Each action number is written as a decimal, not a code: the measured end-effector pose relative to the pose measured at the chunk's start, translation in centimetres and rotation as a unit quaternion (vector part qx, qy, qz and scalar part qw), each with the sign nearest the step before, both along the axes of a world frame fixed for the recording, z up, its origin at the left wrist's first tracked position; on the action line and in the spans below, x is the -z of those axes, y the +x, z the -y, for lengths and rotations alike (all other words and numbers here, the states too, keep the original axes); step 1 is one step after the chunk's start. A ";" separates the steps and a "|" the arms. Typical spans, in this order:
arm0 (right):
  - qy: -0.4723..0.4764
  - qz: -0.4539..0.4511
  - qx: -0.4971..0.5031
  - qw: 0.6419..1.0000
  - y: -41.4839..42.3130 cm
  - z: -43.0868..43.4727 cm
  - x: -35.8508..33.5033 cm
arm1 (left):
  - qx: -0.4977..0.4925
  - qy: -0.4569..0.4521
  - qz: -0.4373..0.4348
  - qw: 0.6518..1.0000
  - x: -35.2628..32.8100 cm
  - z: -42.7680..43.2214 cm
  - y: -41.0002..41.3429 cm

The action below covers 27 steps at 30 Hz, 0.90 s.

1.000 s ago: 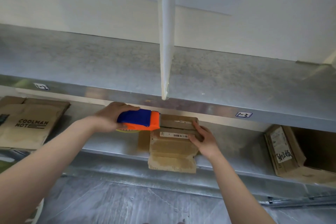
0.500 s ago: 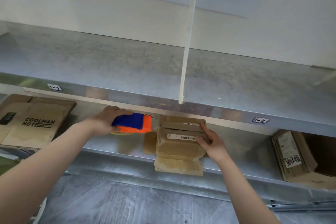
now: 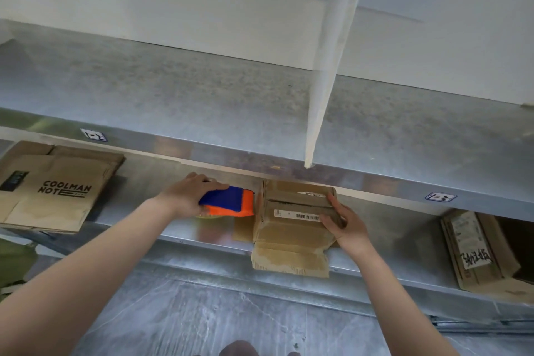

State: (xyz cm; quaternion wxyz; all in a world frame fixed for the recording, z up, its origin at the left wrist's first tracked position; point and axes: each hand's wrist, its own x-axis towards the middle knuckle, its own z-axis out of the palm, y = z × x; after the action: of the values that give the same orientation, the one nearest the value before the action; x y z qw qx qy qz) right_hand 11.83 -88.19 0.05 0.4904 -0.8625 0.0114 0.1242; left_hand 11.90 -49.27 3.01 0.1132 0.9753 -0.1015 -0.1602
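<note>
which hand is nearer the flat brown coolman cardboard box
Left. The left hand, gripping a blue-and-orange tape dispenser, is right of the flat box; the right hand is farther right, on a small barcoded carton.

Person, head-cam view: only arms + hands in frame.
- L hand: bare, back side to cam, knuckles smooth.
- L forearm: bare from wrist to frame edge; looks broad nr lens (wide-angle).
- R hand: bare; thumb + fingers show.
- R forearm: bare, slimmer-looking, runs to btm edge.
- Both arms: smooth surface, slim wrists; finer detail too blurred to tell.
- Btm centre: rounded shapes at frame edge, cropped. Body part or footwear, can't tell which.
</note>
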 end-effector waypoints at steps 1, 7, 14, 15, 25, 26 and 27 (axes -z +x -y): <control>0.001 -0.001 0.002 1.000 0.0 0.0 0.0 | -0.008 -0.003 -0.010 1.000 0.3 0.2 0.1; 0.006 -0.004 0.008 1.000 0.2 0.0 0.3 | -0.053 -0.073 -0.065 0.994 1.1 1.1 -0.1; 0.006 -0.003 0.012 1.000 0.3 0.2 0.4 | -0.070 -0.062 -0.066 0.993 0.9 -0.2 -0.2; 0.006 -0.004 0.011 1.000 0.3 0.3 0.4 | -0.055 -0.022 -0.060 0.996 0.6 -0.8 -0.2; -0.019 0.005 -0.005 1.000 0.1 0.3 0.2 | -0.003 0.094 -0.022 0.995 2.2 -2.4 -1.6; -0.028 0.010 -0.009 1.000 -0.1 0.3 0.1 | 0.006 0.103 -0.008 0.995 2.0 -1.8 -1.5; -0.041 0.014 -0.014 0.999 -0.2 0.2 0.1 | 0.014 0.094 0.007 0.995 1.7 -1.0 -1.5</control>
State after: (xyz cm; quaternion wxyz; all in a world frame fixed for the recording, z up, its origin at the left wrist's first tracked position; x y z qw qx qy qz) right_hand 11.64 -88.43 -0.06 0.4526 -0.8838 -0.0022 0.1188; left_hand 10.42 -48.25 1.31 0.0183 0.9812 -0.1009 -0.1636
